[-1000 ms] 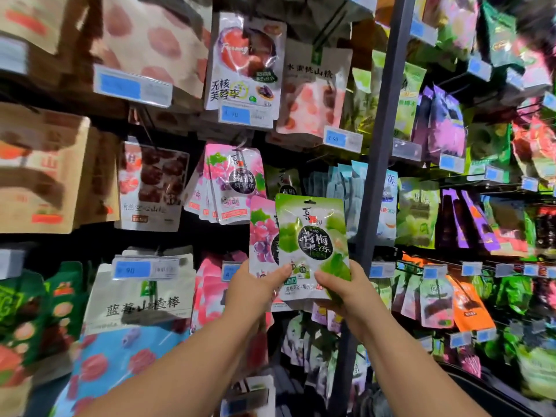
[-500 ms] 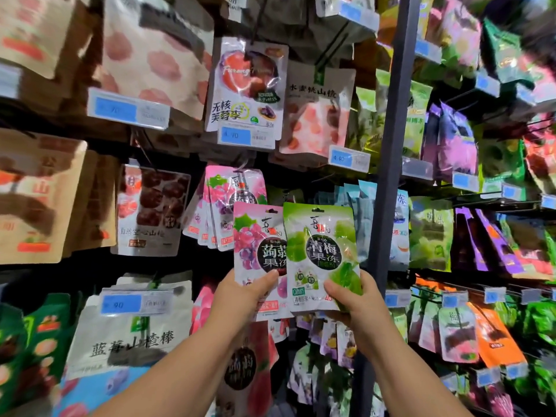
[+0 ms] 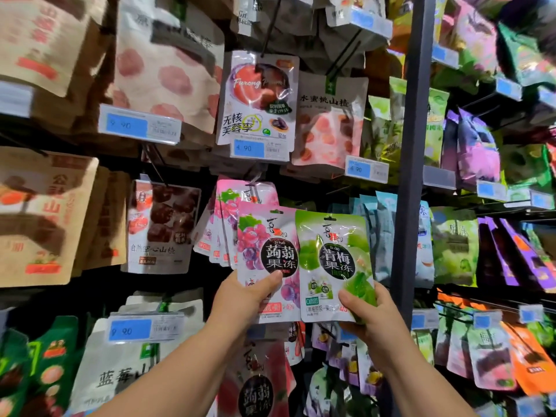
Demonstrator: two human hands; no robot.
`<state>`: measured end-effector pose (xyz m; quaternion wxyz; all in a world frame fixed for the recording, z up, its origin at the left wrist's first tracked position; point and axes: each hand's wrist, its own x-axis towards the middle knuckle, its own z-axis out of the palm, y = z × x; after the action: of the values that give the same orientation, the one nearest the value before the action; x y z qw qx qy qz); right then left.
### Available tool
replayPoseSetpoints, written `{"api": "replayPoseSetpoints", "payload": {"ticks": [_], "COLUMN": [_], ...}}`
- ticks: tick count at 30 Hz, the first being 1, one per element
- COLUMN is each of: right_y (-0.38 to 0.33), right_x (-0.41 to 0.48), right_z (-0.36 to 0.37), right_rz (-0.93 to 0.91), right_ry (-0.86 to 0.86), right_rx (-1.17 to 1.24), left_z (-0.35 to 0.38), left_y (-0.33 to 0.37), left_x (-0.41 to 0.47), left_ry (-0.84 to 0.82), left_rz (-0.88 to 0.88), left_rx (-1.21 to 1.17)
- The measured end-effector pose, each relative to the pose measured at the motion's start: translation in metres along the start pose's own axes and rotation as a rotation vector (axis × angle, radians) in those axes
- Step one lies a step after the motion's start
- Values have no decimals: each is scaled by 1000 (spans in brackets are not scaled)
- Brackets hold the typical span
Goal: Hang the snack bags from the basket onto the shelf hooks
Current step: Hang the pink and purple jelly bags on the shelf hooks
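Left hand (image 3: 240, 299) pinches the glossy pink grape-print pouch (image 3: 264, 251) by its lower edge, thumb on the front. Right hand (image 3: 370, 311) pinches the glossy green plum-print pouch (image 3: 334, 260) the same way - probably to leave the punched tops free for a hook. Both pouches stand upright above the grips, with the hung pink pouches (image 3: 228, 212) just up-left of the left grip.

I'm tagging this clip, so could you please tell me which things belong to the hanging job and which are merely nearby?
Job: pink grape jelly bag, held by left hand; green plum jelly bag, held by right hand; hung pink grape jelly bags behind.
Nearby: Furong plum bag; peach hawthorn bag; price tags; shelf post.
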<state>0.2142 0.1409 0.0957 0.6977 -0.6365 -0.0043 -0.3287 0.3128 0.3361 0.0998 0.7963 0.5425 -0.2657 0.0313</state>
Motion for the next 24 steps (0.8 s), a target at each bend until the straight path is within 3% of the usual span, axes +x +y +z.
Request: {"api": "replayPoseSetpoints", "payload": {"ticks": [16, 24], "right_y": [-26, -27], "right_x": [17, 18], "right_z": [30, 33], "right_rz": [-96, -102], "right_ry": [-98, -111], "right_rx": [26, 21], "left_z": [-18, -17], "left_y": [46, 55], "left_x": [33, 41], "left_ry": [-14, -3], "left_rz": [130, 89], "left_rx": [84, 36]}}
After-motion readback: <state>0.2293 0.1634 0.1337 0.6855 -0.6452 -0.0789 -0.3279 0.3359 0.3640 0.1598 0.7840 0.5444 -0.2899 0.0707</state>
